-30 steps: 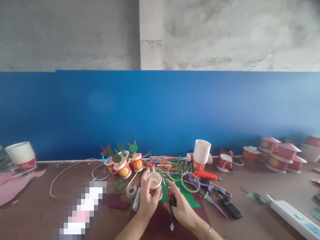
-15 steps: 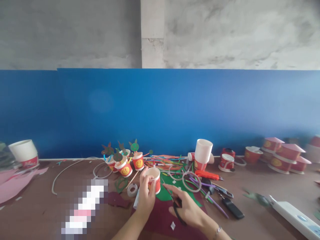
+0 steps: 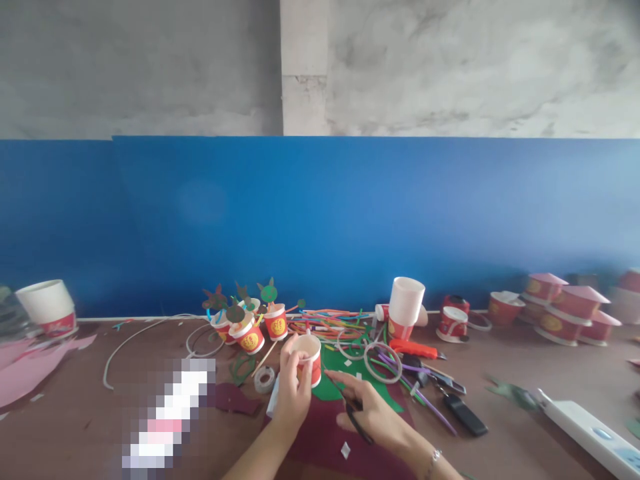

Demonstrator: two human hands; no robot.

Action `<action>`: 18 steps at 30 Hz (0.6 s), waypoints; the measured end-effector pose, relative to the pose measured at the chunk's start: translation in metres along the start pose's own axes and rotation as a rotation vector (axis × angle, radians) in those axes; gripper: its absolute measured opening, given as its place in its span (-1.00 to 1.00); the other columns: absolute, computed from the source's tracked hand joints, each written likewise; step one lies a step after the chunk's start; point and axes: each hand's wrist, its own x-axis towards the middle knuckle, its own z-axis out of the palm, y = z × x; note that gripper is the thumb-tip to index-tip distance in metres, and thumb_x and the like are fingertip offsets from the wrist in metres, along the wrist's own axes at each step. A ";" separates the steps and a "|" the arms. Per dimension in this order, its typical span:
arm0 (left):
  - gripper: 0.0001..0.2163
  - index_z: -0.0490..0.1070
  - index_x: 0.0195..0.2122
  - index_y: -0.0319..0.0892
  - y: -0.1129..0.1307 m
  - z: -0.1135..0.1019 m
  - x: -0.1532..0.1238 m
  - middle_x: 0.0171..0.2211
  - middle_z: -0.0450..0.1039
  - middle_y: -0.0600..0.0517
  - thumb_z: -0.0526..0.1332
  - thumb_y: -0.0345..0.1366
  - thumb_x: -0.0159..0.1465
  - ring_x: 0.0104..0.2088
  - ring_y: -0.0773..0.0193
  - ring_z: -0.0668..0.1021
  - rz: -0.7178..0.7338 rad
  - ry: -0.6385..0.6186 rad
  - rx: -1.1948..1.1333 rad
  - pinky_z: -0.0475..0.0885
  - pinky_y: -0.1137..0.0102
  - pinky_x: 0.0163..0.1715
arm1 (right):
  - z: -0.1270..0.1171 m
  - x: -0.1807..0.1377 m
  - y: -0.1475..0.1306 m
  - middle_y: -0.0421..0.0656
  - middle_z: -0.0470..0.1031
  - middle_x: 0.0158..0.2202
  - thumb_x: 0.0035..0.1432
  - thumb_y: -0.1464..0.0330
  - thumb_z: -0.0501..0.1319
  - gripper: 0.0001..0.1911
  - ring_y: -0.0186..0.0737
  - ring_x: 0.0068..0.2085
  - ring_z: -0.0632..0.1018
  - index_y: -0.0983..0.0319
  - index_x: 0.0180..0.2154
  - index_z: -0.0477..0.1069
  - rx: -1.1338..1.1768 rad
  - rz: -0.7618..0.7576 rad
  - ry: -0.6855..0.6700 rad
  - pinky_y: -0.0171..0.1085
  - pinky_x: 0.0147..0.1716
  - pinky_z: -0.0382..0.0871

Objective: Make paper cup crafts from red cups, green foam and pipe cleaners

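Labels on the small red-and-white cups (image 3: 278, 323) at the back show in your head view as round yellow emblems on a red band; their writing is too small to read. The white power strip (image 3: 590, 430) at the right carries a blue oval mark, also not readable. A pixelated patch (image 3: 170, 420) covers something at the left, and you cannot tell what.

Your left hand (image 3: 293, 390) is half curled around a paper cup (image 3: 315, 370), which is upright in the middle, by the green sheet (image 3: 327, 390). Your right hand (image 3: 373, 413) is closed about black-handled scissors (image 3: 356, 423), and their tip points to the cup, just beside it.

Behind the cup lies a crowded pile of coloured sticks (image 3: 330, 327). White rings (image 3: 367, 369), an orange utility knife (image 3: 413, 348) and a black key fob (image 3: 465, 415) lie to the right; a tape roll (image 3: 257, 381) is near your left hand.
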 end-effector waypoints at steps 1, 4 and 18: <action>-0.86 0.33 -0.25 -0.15 0.000 0.000 0.000 0.16 0.19 -0.19 0.01 -0.29 0.31 0.11 0.06 0.36 0.005 -0.005 0.002 0.36 0.18 0.00 | -0.001 -0.001 -0.001 -0.39 0.10 -0.61 -0.22 0.52 0.18 -0.33 -0.44 -0.56 0.12 0.21 0.04 0.36 0.072 0.030 -0.010 -0.43 -0.59 -0.04; -0.85 0.34 -0.25 -0.16 -0.002 0.000 0.000 0.16 0.19 -0.19 0.01 -0.30 0.30 0.12 0.06 0.35 0.009 -0.020 0.003 0.38 0.19 -0.02 | -0.004 -0.002 -0.004 -0.38 0.09 -0.61 -0.16 0.43 0.16 -0.39 -0.46 -0.60 0.05 0.20 0.03 0.36 0.317 0.149 -0.033 -0.43 -0.64 -0.17; -0.86 0.34 -0.29 -0.17 0.000 -0.002 0.002 0.14 0.20 -0.19 0.01 -0.32 0.30 0.07 0.10 0.39 0.025 -0.058 0.031 0.39 0.25 -0.06 | 0.008 -0.003 -0.007 -0.35 0.07 -0.63 -0.21 0.39 0.08 -0.36 -0.40 -0.61 0.03 0.22 0.03 0.35 -0.067 0.096 0.070 -0.39 -0.62 -0.08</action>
